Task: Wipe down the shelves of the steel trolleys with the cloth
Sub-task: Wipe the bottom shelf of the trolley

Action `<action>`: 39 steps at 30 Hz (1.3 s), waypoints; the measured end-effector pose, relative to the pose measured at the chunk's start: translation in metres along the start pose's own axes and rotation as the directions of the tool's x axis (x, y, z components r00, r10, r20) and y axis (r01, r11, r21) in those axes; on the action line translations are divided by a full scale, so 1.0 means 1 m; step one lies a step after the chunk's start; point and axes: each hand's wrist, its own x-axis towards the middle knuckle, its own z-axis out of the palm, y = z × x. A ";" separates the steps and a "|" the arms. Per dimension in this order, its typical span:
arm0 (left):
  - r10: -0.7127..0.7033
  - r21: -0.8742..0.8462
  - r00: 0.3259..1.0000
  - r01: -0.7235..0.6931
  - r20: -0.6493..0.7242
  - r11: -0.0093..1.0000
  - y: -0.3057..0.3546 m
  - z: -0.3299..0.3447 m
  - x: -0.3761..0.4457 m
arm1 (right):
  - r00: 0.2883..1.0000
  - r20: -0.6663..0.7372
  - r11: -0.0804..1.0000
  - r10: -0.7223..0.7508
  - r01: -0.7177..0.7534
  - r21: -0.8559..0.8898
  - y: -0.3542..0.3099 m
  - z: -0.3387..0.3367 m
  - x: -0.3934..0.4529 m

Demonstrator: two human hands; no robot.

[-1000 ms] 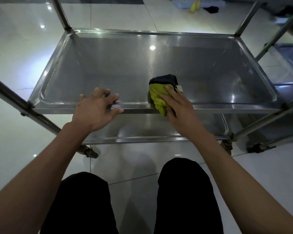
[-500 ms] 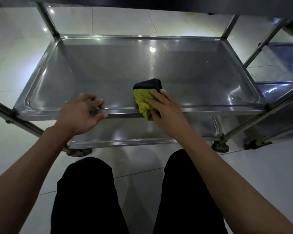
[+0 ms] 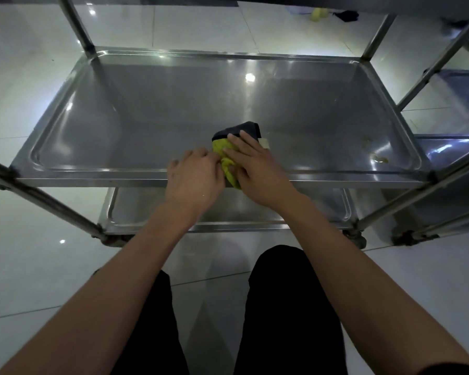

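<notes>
Sliding rightward along the near rim of the middle shelf (image 3: 92, 174), the left hand (image 3: 194, 180) has left its earlier bracing spot well to the left of the cloth and now sits just beside the right hand (image 3: 257, 169), its fingertips meeting the yellow-green cloth (image 3: 226, 161). The right hand has kept its place on top of the cloth, which remains bunched over the shelf's near edge, roughly midway along it.

As I judge it, the left hand joining in means the cloth is about to be refolded, regripped or passed across rather than wiped with at this instant; the wiping stroke seems paused.

The right hand lies flat and relaxed, fingers extended across the cloth and pressing it down onto the rim. The left hand's fingers curl forward against the cloth's left side; whether they actually pinch the fabric cannot be told, since the hand's back hides them.

The cloth has a dark layer (image 3: 238, 129) peeking out past the right fingertips, toward the shelf's middle, and a yellow-green fold hanging over the near edge between the two hands.

Near the shelf's near right corner some small yellowish specks (image 3: 378, 157) are visible, well apart from the cloth, so that area likely needs a pass. A lower shelf (image 3: 136, 212) shows beneath.
</notes>
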 end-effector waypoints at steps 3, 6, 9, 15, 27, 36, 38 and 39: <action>0.004 0.080 0.999 0.000 -0.039 0.997 0.001 0.011 -0.009 | 0.999 -0.023 0.999 0.042 -0.041 0.018 0.014 -0.006 -0.009; -0.025 0.120 0.998 0.031 -0.049 0.992 0.006 0.013 -0.006 | 0.992 -0.068 0.994 0.110 -0.108 0.029 0.037 -0.015 -0.024; 0.058 0.070 0.998 -0.058 0.000 0.996 0.044 0.016 0.014 | 0.976 -0.136 0.985 0.172 -0.167 0.046 0.066 -0.028 -0.041; 0.082 0.120 0.996 -0.085 0.031 0.989 0.100 0.033 0.017 | 0.953 -0.143 0.964 0.266 -0.259 0.061 0.127 -0.058 -0.072; 0.106 0.120 0.993 -0.099 -0.051 0.988 0.105 0.042 0.021 | 0.773 -0.206 0.742 0.600 -0.634 -0.216 0.243 -0.118 -0.125; 0.057 0.022 0.998 -0.058 0.034 0.998 0.030 0.018 0.033 | 0.698 -0.188 0.701 0.690 -0.710 -0.063 0.223 -0.113 -0.122; 0.071 0.080 0.995 -0.076 0.070 0.994 0.019 0.018 0.030 | 0.705 -0.188 0.706 0.683 -0.704 -0.075 0.216 -0.109 -0.113; 0.096 0.109 0.991 -0.106 0.094 0.988 0.016 0.018 0.027 | 0.716 -0.180 0.716 0.675 -0.694 -0.075 0.210 -0.105 -0.105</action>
